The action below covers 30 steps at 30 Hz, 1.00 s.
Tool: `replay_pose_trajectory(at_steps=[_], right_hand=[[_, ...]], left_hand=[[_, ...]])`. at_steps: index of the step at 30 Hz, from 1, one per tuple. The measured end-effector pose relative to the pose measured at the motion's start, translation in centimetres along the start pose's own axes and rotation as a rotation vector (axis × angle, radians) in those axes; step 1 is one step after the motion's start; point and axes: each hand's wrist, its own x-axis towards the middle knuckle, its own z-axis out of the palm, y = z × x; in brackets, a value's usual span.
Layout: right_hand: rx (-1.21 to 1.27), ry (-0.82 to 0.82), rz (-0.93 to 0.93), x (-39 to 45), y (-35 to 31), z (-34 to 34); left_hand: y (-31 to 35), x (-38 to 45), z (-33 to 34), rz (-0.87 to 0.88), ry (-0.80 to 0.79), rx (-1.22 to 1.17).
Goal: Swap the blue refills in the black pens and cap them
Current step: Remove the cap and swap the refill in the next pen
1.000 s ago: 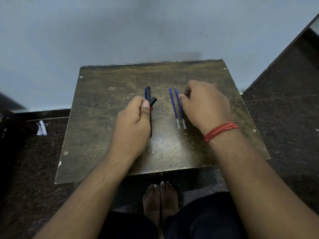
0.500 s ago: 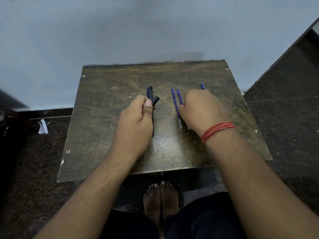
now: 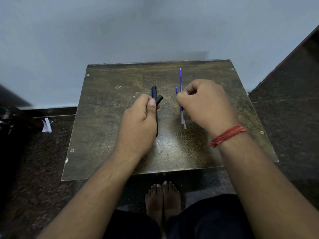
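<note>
My left hand (image 3: pixel 138 121) is closed around the black pens (image 3: pixel 154 92), which stick out past my thumb with a loose black cap (image 3: pixel 159 99) beside them. One pen's lower end shows below my fingers. My right hand (image 3: pixel 205 104) is closed on a blue refill (image 3: pixel 180 80) that points away from me, tip toward the wall. A second blue refill (image 3: pixel 176 91) and pale refill ends (image 3: pixel 183 120) show at my right hand's left edge; I cannot tell whether they lie on the table or are held.
A small worn brown table (image 3: pixel 112 135) stands against a grey wall. Dark speckled floor surrounds it, with a scrap of white paper (image 3: pixel 46 125) at the left. My bare feet (image 3: pixel 162 199) are under the table's near edge.
My right hand has closed on a blue refill and raised it, so it now sticks out toward the wall. The left hand has kept its hold on the black pens.
</note>
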Motion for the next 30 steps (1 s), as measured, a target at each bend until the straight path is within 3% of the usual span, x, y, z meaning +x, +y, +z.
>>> replay_pose_trajectory(at_steps=[6,13,22,30], right_hand=[[0.518,-0.122,0.141,0.0,0.0,1.5],[0.944,-0.065,0.18,0.2,0.1,2.0],[1.229,-0.038,0.255,0.6,0.4,2.1],[1.283,-0.025,0.21,0.6,0.6,1.9]], left_hand=[[-0.1,0.2,0.2,0.003,-0.005,0.009],[0.0,0.1,0.1,0.01,0.004,0.022],[-0.1,0.1,0.0,0.004,0.006,0.019],[0.0,0.2,0.1,0.008,-0.004,0.016]])
